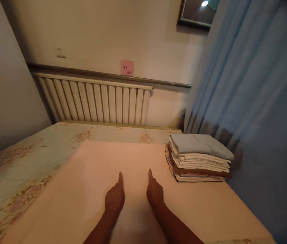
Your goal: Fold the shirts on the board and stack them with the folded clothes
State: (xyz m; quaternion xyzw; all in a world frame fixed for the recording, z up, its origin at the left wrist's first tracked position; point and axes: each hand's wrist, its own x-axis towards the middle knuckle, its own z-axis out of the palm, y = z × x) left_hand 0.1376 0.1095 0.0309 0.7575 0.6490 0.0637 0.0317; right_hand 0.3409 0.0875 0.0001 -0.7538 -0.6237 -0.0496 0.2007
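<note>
My left hand (115, 197) is over the middle of a plain peach-pink cloth (87, 169) spread across the bed. To its right, a short gap apart, is my right hand (155, 193). Both hold nothing, and a finger of each stretches forward, away from me; the other fingers are partly hidden. Whether the hands touch the cloth I cannot tell. On the cloth's far right side sits a stack of folded cloths (199, 162), grey-blue on top, with cream, brown and pinkish layers below.
Under the pink cloth lies a pale floral bed cover (23, 176). A blue curtain (260, 101) hangs along the right side. Behind the bed, a white radiator (95, 98) runs below a rail (158, 81). A pink note (127, 67) is on the wall.
</note>
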